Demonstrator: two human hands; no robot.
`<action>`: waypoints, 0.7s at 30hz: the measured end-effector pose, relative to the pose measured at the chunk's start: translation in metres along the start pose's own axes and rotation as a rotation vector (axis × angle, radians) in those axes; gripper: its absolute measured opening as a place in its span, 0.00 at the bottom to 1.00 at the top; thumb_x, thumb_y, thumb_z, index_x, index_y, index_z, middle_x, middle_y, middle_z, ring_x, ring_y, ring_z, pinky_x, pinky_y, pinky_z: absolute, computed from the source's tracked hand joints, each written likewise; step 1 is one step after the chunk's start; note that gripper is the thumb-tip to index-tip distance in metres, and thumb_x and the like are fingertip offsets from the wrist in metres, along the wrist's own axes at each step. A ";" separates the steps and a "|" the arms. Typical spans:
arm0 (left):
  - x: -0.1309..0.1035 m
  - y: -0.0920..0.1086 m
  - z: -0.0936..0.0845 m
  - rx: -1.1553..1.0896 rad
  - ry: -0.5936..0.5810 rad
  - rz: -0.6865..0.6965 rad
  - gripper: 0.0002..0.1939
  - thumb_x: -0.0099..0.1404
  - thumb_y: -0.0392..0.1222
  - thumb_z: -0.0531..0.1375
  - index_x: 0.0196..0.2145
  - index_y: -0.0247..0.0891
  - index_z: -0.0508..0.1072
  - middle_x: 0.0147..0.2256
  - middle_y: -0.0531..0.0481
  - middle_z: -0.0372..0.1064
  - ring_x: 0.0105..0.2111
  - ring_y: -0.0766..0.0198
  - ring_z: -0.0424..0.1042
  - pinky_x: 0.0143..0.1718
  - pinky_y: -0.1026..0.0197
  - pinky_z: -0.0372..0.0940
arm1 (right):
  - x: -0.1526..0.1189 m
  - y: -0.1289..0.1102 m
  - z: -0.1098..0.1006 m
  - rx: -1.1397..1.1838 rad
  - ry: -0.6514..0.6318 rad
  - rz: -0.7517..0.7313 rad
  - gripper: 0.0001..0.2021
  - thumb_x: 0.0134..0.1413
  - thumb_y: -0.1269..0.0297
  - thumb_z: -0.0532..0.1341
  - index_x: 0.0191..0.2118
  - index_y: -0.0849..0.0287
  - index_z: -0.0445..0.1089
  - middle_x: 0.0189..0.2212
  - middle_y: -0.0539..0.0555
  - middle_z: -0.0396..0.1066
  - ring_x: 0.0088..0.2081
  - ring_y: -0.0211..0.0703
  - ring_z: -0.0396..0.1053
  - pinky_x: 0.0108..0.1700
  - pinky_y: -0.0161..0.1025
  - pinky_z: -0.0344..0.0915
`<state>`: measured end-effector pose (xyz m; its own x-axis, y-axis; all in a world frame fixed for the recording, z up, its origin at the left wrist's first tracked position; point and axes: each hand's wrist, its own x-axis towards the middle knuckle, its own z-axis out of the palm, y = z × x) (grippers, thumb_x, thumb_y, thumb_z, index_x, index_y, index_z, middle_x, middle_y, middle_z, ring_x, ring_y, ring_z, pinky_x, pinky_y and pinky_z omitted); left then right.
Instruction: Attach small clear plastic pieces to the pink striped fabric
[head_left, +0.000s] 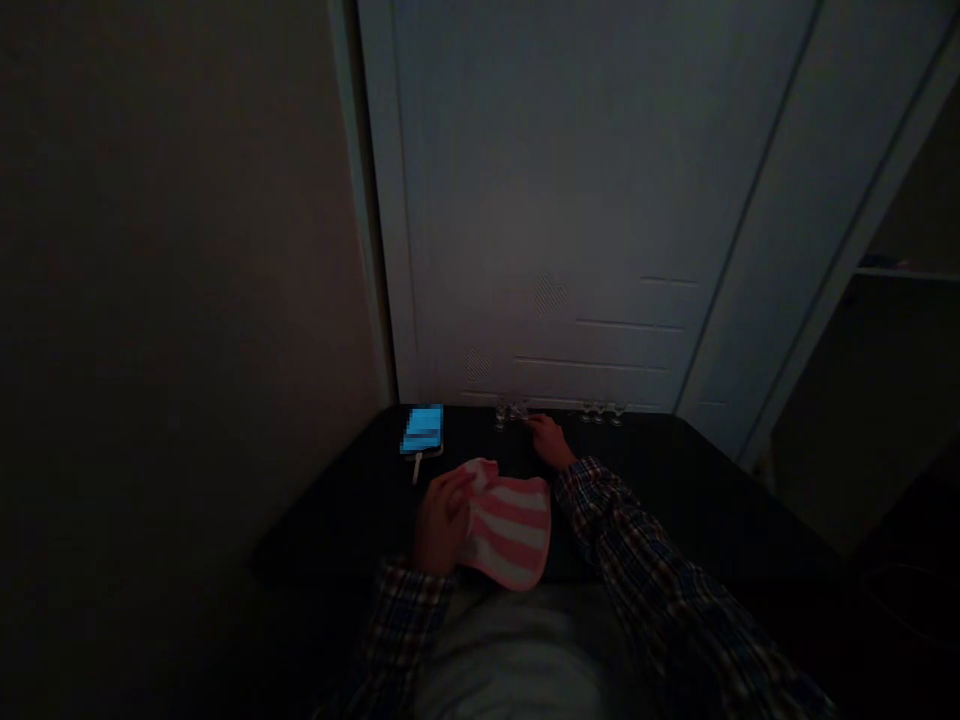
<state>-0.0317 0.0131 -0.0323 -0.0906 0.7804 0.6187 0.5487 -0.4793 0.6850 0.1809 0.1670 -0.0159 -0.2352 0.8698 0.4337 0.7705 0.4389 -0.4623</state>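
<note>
A pink and white striped cloth [514,535] hangs from my left hand [441,515], whose fingers are closed on its upper left part. The cloth's lower edge reaches past the front edge of the black table. My right hand [552,442] reaches to the back of the table, its fingertips at the foot of a small clear stemmed glass [520,409]. In the dim light the exact hold is hard to see. Just left of it stands another small glass [500,416]. Farther right, several like it, among them a small glass [599,412], stand in a row.
On the left of the black table [345,510] lies a phone [424,430] with a lit blue screen and a white cable [417,468]. A white panelled door [540,200] rises behind the table. A wall [187,300] stands at the left.
</note>
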 end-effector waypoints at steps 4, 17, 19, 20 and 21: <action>0.011 -0.001 -0.001 0.113 -0.017 -0.010 0.14 0.58 0.35 0.52 0.40 0.37 0.72 0.41 0.45 0.68 0.43 0.56 0.68 0.47 0.52 0.63 | -0.014 0.009 -0.018 0.160 0.131 -0.031 0.14 0.49 0.74 0.53 0.41 0.59 0.71 0.44 0.57 0.65 0.47 0.45 0.63 0.52 0.43 0.56; 0.107 0.017 0.049 0.067 -0.388 0.250 0.26 0.54 0.24 0.49 0.48 0.39 0.68 0.50 0.48 0.64 0.50 0.60 0.63 0.54 0.57 0.56 | -0.027 0.002 -0.037 0.604 0.223 0.002 0.12 0.53 0.58 0.50 0.33 0.59 0.65 0.19 0.46 0.60 0.19 0.35 0.57 0.22 0.32 0.54; 0.112 0.008 0.064 0.029 -0.347 0.132 0.25 0.52 0.23 0.49 0.46 0.36 0.70 0.47 0.46 0.67 0.49 0.60 0.64 0.54 0.56 0.56 | -0.029 0.002 -0.038 0.591 0.182 -0.012 0.12 0.52 0.58 0.51 0.33 0.59 0.66 0.18 0.46 0.60 0.19 0.34 0.57 0.22 0.32 0.52; 0.113 0.003 0.069 0.027 -0.335 0.106 0.24 0.51 0.23 0.49 0.45 0.34 0.70 0.46 0.45 0.67 0.49 0.59 0.64 0.54 0.56 0.56 | -0.031 0.001 -0.038 0.577 0.153 -0.027 0.10 0.50 0.58 0.54 0.33 0.59 0.67 0.19 0.46 0.62 0.20 0.34 0.57 0.23 0.32 0.52; 0.113 -0.001 0.071 0.021 -0.326 0.083 0.24 0.51 0.23 0.50 0.45 0.33 0.70 0.46 0.44 0.68 0.50 0.58 0.64 0.55 0.56 0.55 | -0.032 -0.001 -0.039 0.560 0.121 -0.044 0.09 0.48 0.59 0.57 0.31 0.59 0.68 0.19 0.46 0.63 0.21 0.34 0.58 0.24 0.32 0.52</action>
<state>0.0168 0.1304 0.0096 0.2243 0.8279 0.5141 0.5607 -0.5411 0.6268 0.2108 0.1301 0.0004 -0.1648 0.8307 0.5318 0.3221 0.5550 -0.7670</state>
